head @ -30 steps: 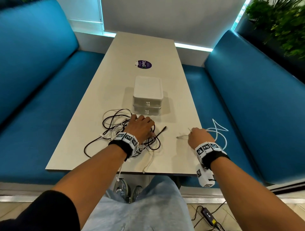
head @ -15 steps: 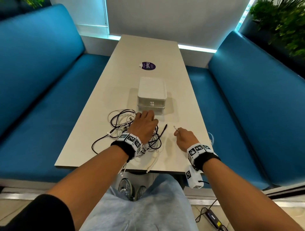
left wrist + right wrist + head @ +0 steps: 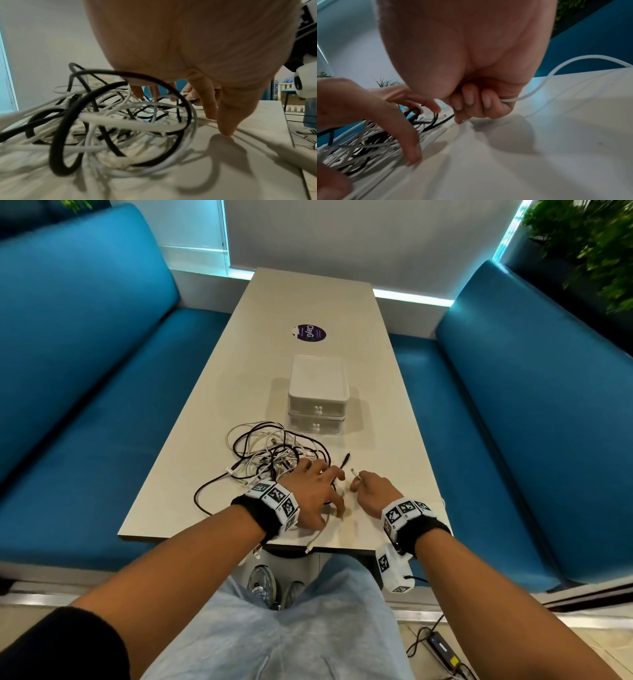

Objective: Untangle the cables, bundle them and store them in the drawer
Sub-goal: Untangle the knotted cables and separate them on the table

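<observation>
A tangle of black and white cables (image 3: 274,451) (image 3: 120,121) (image 3: 359,146) lies on the near part of the beige table (image 3: 376,412). My left hand (image 3: 323,491) (image 3: 210,108) rests on the tangle's right side with fingers spread and fingertips down, holding nothing. Just right of it, my right hand (image 3: 368,486) (image 3: 471,105) grips a white cable (image 3: 539,83), whose plug end (image 3: 353,472) sticks out past the fingers. A loose black plug (image 3: 346,461) lies between the hands and the white two-drawer box (image 3: 318,392); both its drawers are shut.
Blue sofas (image 3: 85,371) (image 3: 531,405) flank the table on both sides. A purple sticker (image 3: 311,332) sits beyond the drawer box. One white cable end (image 3: 310,547) hangs over the near table edge. A power adapter (image 3: 443,648) lies on the floor at lower right.
My right hand has moved left toward the left hand, drawing the white cable in from the table's right edge. The left hand has stayed on the tangle.
</observation>
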A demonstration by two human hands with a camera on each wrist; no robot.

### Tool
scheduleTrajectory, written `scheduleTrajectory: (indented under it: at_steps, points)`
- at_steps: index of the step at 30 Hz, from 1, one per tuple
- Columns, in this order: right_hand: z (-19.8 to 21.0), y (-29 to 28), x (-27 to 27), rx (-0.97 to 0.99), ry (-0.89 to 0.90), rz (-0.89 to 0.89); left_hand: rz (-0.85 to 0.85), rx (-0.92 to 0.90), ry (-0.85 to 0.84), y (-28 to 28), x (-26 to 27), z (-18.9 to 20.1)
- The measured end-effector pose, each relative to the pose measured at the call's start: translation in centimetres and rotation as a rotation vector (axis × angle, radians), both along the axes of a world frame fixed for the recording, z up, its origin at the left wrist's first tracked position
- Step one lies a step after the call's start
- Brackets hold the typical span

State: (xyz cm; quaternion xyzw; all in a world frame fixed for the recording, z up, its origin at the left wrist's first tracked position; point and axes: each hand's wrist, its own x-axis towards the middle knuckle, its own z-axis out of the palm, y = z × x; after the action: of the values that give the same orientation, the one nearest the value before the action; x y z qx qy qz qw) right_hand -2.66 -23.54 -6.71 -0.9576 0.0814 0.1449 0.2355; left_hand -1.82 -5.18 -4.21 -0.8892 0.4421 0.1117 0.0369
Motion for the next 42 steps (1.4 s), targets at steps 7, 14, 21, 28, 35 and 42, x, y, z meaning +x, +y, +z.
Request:
scheduleTrajectory:
  at_steps: [7,14,21,28,35,42]
  points:
    - [0.0,-0.2,-0.2,0.0,-0.019,-0.049,0.051,-0.154,-0.161,0.5,0.4,-1.5]
    - [1.0,-1.0,-0.3,0.11,-0.094,-0.129,0.202,-0.211,-0.175,-0.5,0.9,-2.1]
    - [2.3,1.6,0.1,0.198,-0.14,-0.018,0.227,-0.129,-0.131,-1.9,1.1,-2.0]
    - [1.4,-0.1,0.8,-0.007,-0.166,-0.103,0.19,-0.174,-0.178,-0.2,1.0,-2.5]
    - [1.7,-2.8,-0.2,-0.002,-0.108,-0.162,0.134,-0.071,-0.261,-0.6,1.1,-3.1]
    - [2.0,1.3,0.3,0.125,-0.156,0.146,0.133,-0.063,-0.285,-0.8,1.1,-3.2]
